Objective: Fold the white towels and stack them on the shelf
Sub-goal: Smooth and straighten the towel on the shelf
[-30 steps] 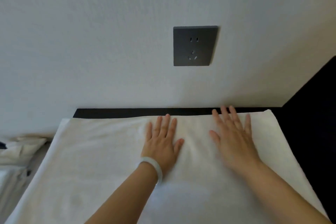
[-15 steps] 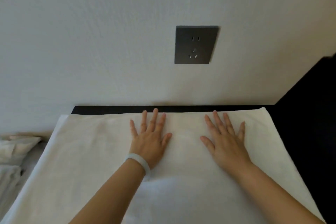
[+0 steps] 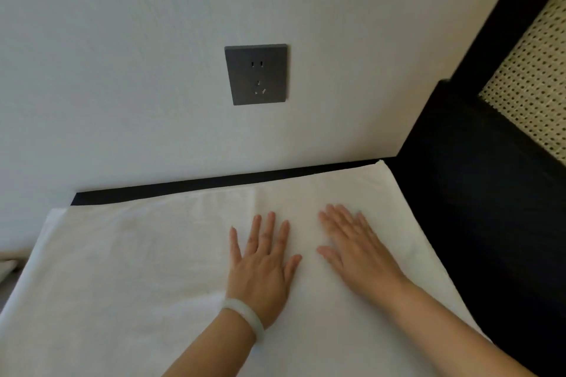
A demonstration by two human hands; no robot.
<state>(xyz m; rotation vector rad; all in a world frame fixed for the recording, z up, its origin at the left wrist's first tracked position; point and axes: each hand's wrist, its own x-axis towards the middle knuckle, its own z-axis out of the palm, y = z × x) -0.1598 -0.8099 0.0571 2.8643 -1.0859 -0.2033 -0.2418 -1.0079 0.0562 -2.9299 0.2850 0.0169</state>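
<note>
White wall (image 3: 122, 40) fills the upper part of the view. The white towel (image 3: 137, 269) lies spread flat below the socket (image 3: 256, 74), its far hem just short of the wall. It rests on a black top (image 3: 459, 193) that runs on to the right of the socket. A cane panel (image 3: 533, 70) stands further right again.

Over the last second both hands have drawn back from the far hem toward the person and come closer together. That looks like a smoothing stroke. The cloth beneath them lies without creases, so it seems ready for its next fold. Nothing is stacked yet.

The left hand (image 3: 260, 272) lies palm-down straight below the socket, fingers straight and slightly fanned, pressing the towel. The right hand (image 3: 358, 251), below and right of the socket, is equally flat on the cloth. Neither hand grips anything. A pale bracelet (image 3: 245, 315) circles the left wrist.
</note>
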